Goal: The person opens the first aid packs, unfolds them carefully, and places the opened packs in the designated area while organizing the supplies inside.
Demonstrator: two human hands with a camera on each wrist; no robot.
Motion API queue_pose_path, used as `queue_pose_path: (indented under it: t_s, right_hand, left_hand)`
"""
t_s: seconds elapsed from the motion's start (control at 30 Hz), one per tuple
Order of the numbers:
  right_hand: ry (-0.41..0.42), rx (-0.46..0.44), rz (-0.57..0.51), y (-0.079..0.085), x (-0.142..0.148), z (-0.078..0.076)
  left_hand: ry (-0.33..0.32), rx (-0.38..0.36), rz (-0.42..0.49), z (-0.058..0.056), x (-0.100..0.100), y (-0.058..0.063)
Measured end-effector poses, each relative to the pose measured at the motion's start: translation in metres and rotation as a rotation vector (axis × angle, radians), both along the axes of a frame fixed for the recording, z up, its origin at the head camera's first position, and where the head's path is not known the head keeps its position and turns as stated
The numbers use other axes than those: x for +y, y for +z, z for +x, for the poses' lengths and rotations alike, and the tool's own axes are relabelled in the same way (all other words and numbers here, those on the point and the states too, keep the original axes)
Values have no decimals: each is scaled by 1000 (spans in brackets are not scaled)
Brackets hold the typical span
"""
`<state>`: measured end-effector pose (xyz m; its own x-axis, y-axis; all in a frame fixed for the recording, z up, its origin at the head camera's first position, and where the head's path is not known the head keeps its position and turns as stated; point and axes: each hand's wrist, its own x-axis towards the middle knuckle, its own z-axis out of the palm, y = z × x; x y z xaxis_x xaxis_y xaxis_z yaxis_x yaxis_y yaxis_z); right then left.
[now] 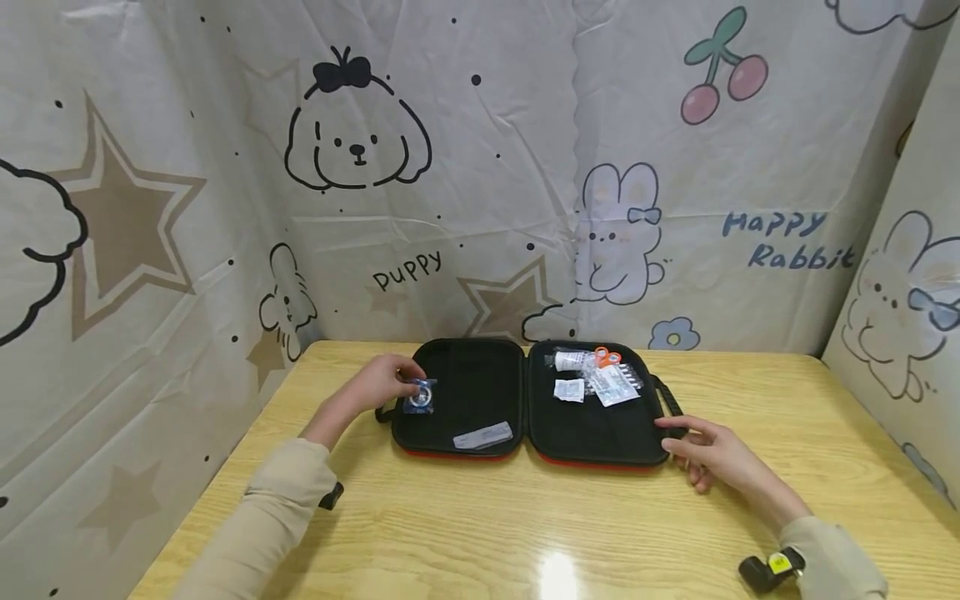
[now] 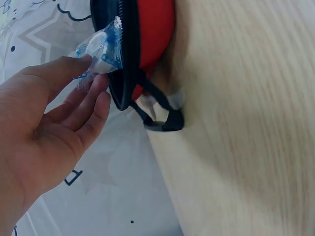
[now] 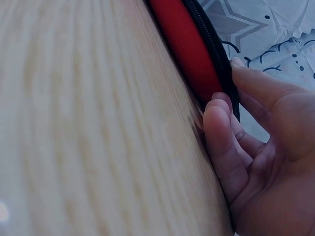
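A black-lined case (image 1: 459, 379) with a red outer shell lies unfolded on the table. My left hand (image 1: 384, 382) pinches a small clear-and-blue plastic packet (image 1: 420, 397) with a white ring-shaped roll inside, over the left half's outer edge. In the left wrist view, thumb and fingers meet at the packet (image 2: 101, 51), beside the case's rim. My right hand (image 1: 712, 454) grips the near right corner of the case. The right wrist view has its thumb at the zipped rim and its curled fingers (image 3: 219, 128) against the red shell (image 3: 189, 49).
The right half holds orange-handled scissors (image 1: 606, 357), a white roll in wrap (image 1: 570, 361), a small white packet (image 1: 569, 390) and a larger sachet (image 1: 617, 387). A pale strip packet (image 1: 483, 436) lies in the left half. A carry handle (image 1: 667, 396) is at the right side.
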<state>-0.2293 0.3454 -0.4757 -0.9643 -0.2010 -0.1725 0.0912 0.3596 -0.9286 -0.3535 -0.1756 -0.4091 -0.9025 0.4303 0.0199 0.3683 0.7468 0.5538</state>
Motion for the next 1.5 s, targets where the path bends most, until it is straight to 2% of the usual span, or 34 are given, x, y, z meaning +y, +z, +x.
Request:
queue_pose_path:
  t_s: [0.13,0.3,0.53,0.83,1.03,1.17,1.33,1.5]
  right_hand:
    - [2,-1,5,-1,0,0]
    - [-1,-5,-2,-2,-1,0]
    - [-1,-3,-7,-1,-3,0]
    - [-17,5,10,4,-4,-2]
    - [-15,-1,6,2,-2,-2]
    - [-14,4,2,0,-2,-2]
    - [-7,6,0,-2,-1,-1]
    - [-4,1,-7,-1,0,1]
  left_hand:
    - [-7,-20,-57,0,4,-8]
    - [28,17,-150,-2,12,-15]
    - [102,12,-217,2,24,-16]
    - [209,80,-310,8,37,-15]
    - [214,91,-318,12,46,-17]
    - [155,79,-260,11,51,-22]
    - [83,-50,-65,9,49,-26]
    - [106,-184,148,6,45,-26]
